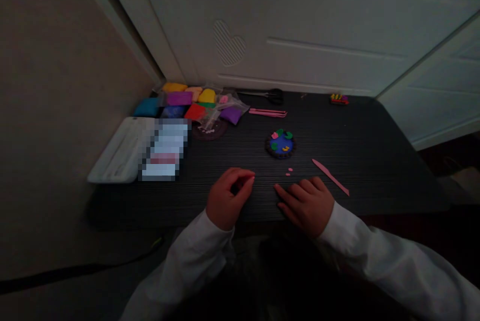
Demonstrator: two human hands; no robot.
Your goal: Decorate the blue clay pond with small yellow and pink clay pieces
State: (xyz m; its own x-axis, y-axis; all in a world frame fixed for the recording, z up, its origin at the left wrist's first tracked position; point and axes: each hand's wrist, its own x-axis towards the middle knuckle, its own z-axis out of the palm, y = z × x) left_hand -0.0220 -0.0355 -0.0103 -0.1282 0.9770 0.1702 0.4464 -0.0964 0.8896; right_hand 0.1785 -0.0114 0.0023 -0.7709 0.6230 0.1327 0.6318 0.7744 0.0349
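Observation:
My left hand (228,197) is closed in a pinch above the dark table, thumb against fingertips. A pale pink spot shows at the tips, too small to name. My right hand (308,206) lies low over the tabletop, index finger stretched out and its tip at the surface. Just beyond that hand sit two tiny pink clay bits (290,170). Farther back is a round clay pond (282,145) with a dark beaded rim, blue middle, green leaves, a pink flower and small yellow pieces. To its right lies a pink clay knife (330,176).
Bags of coloured clay (195,111) are piled at the back left, beside a dark round dish (210,133). A blurred phone screen (167,151) leans by a white case (122,151). Pink tweezers (267,112), scissors (275,95) and a small colourful piece (339,99) lie along the back.

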